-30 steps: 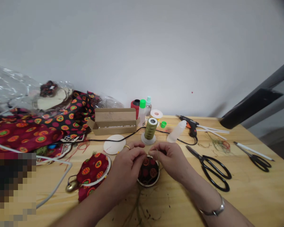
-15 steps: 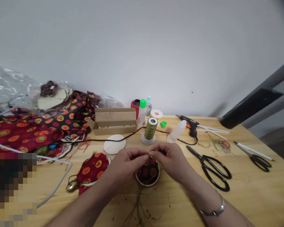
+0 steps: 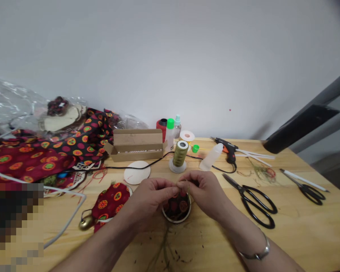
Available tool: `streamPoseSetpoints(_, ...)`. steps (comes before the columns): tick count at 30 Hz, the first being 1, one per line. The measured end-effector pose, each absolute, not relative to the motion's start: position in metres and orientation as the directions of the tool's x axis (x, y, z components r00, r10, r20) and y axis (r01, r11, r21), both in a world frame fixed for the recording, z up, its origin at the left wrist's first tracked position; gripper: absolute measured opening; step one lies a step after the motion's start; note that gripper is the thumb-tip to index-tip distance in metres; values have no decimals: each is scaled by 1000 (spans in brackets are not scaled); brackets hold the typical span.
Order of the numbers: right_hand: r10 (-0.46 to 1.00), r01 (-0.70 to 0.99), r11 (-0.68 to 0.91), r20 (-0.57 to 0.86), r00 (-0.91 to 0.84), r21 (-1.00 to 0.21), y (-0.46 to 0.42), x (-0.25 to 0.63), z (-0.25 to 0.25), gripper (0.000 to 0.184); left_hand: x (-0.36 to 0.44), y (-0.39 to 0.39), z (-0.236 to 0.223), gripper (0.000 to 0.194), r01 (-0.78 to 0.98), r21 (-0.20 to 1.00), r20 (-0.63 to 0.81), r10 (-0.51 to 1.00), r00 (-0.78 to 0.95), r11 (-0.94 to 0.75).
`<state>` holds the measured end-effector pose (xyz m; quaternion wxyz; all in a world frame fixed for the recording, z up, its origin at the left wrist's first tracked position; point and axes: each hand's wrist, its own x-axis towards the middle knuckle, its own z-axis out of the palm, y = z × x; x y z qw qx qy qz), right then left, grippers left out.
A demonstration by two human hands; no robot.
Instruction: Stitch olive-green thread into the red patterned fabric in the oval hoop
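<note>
Close together over a round, pale-rimmed piece (image 3: 176,211) covered in dark patterned fabric, both my hands are closed in a pinch. My left hand (image 3: 155,192) has thumb and forefinger pressed together at the far edge of that piece. Its fingertips meet those of my right hand (image 3: 201,190), which pinches a thin olive thread. The fingers hide the exact hold. Behind them stands a spool of olive thread (image 3: 180,155). Loose olive threads (image 3: 166,245) lie in front of the round piece. Left of my hands is a red patterned fabric piece (image 3: 110,202) with a brass bell (image 3: 86,223).
Black-handled scissors (image 3: 257,204) and a glue gun (image 3: 228,149) lie at the right, beside smaller scissors (image 3: 310,193). A squeeze bottle (image 3: 212,156) stands tilted behind my right hand. An open cardboard box (image 3: 137,145), a white disc (image 3: 137,172) and patterned fabric (image 3: 19,155) occupy the left.
My hands stay almost in place, with their fingertips drawn slightly closer together. The thread loop beside my right fingers shows less than before.
</note>
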<state>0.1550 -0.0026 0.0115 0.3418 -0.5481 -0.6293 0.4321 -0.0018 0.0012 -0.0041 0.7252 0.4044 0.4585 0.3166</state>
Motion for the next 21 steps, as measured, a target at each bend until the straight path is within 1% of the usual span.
streamPoseSetpoints(3,986,389,22,-43,-159,-921,-3,155,11,13,-2,1,-5,19,-101,880,-391,830,398,463)
streamPoseSetpoints(6,988,387,21,-41,-151,-922,-3,155,11,13,-1,0,-4,18,-105,875,-401,829,390,473)
streamPoseSetpoints(12,981,316,-55,-111,-161,-947,-1,153,16,12,2,-2,-8,13,-199,843,-393,824,409,500)
streamPoseSetpoints(17,970,257,-98,-150,-191,-961,-1,155,19,11,0,-1,-6,14,-148,865,-391,830,398,479)
streamPoseSetpoints(19,966,237,-106,-157,-207,-966,-1,155,18,11,-1,-1,-5,14,-148,867,-385,828,407,476)
streamPoseSetpoints(21,964,240,-102,-155,-214,-965,-1,155,17,15,-2,-1,-5,14,-167,858,-379,817,435,486)
